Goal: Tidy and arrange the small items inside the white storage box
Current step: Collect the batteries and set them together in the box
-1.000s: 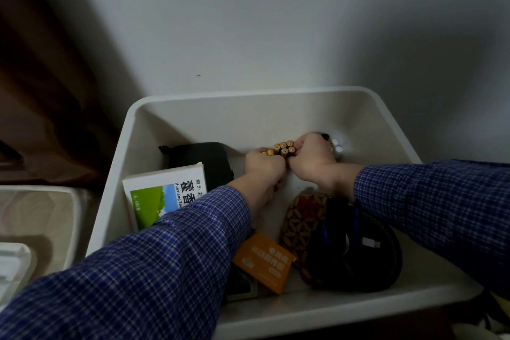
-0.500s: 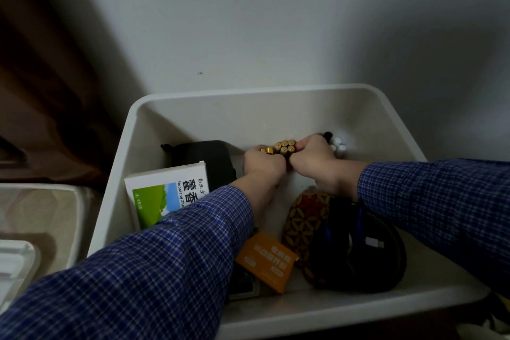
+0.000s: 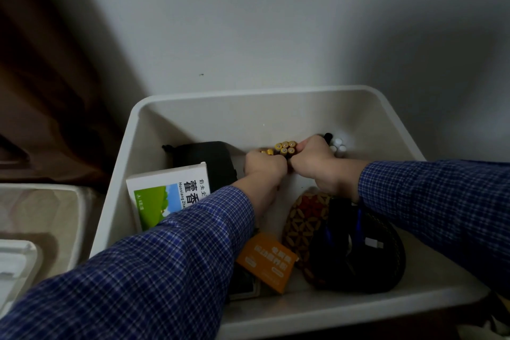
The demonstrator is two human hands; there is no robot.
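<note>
The white storage box (image 3: 248, 96) stands against the wall. At its far side a bundle of gold-tipped batteries (image 3: 286, 148) stands upright between my two hands. My left hand (image 3: 263, 168) grips the bundle from the left, with two more gold batteries by its knuckles. My right hand (image 3: 314, 159) grips it from the right. Behind my right hand stand several white-tipped batteries (image 3: 338, 145) and a black one.
In the box lie a white and green medicine carton (image 3: 168, 193), a black pouch (image 3: 204, 156), an orange packet (image 3: 266, 261) and a patterned brown and black pouch (image 3: 342, 240) with cables. A second white bin (image 3: 41, 218) stands to the left; a brown curtain hangs behind it.
Both hands stay clasped on the batteries. The view has shifted slightly; the bundle sits a little tighter between the fists.
</note>
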